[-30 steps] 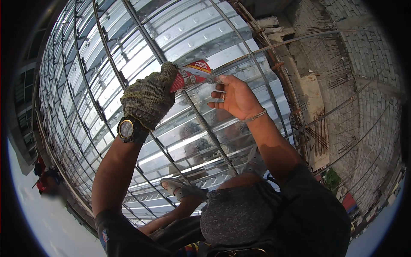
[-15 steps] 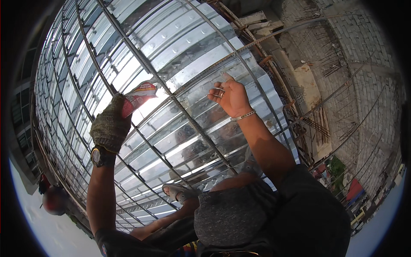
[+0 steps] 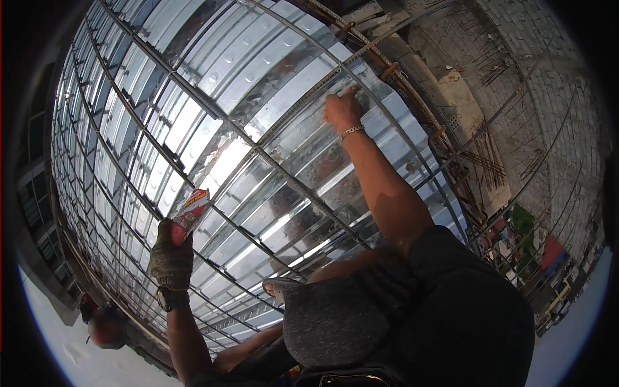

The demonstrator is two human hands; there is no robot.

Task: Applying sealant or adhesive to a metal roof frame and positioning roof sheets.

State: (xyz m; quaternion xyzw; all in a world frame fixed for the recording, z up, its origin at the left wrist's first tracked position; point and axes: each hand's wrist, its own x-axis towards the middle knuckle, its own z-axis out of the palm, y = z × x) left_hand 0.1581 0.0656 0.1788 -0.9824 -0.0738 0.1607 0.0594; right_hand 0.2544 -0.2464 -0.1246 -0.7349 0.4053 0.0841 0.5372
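My left hand (image 3: 171, 258), in a dark knitted glove, grips a red packet (image 3: 191, 214) with a white and yellow printed end. It is low over the rebar grid, beside a bar. My bare right hand (image 3: 343, 111) stretches forward over the ribbed metal decking (image 3: 284, 77), close to a rebar crossing (image 3: 340, 66). Its fingers are curled in, with one digit reaching toward the bar. Whether anything small sits in those fingers is too hard to see. A bracelet circles the right wrist and a watch the left.
Long rebars (image 3: 284, 171) cross over the shiny decking. Past its right edge lie a rusty bar beam (image 3: 393, 74), a lower concrete area and a block wall (image 3: 535, 39). My sandalled foot (image 3: 278, 286) rests on the decking. A blurred red round shape (image 3: 108, 327) is at lower left.
My right hand has reached farther forward, and its fingers have curled in. My left hand with the packet has drawn down toward me. The view has shifted slightly.
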